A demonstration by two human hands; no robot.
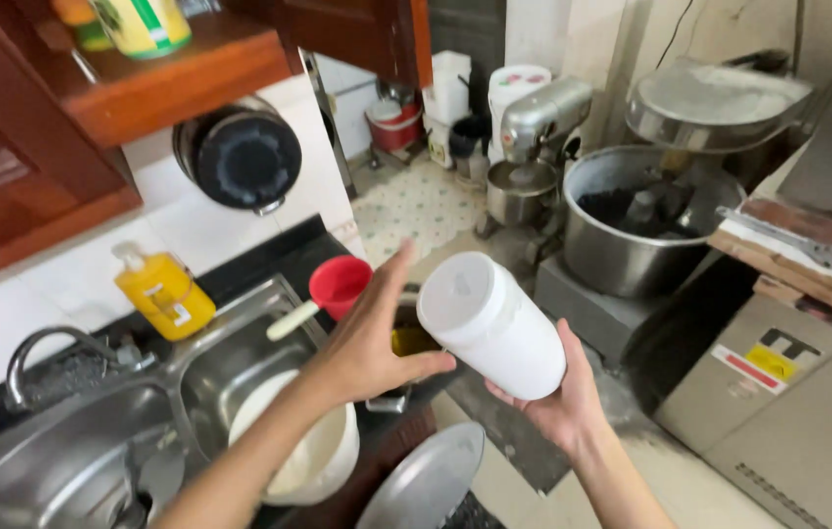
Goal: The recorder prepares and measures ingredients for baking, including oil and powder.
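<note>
My right hand (pixel 558 397) grips a white cylindrical plastic jar (pixel 490 323) from below, tilted with its lidded end up and to the left. My left hand (pixel 369 338) hovers just left of the jar with fingers spread, its fingertips close to the lid end, holding nothing. Both hands are above the right end of a steel double sink (pixel 210 358).
A white bowl (pixel 323 456) sits in the sink, a red scoop with a white handle (pixel 333 289) on its rim, a yellow soap bottle (pixel 163 292) behind. A round metal lid (pixel 426 480) lies below. Stand mixers (pixel 534 137) and a large mixer bowl (pixel 632 220) stand on the floor to the right.
</note>
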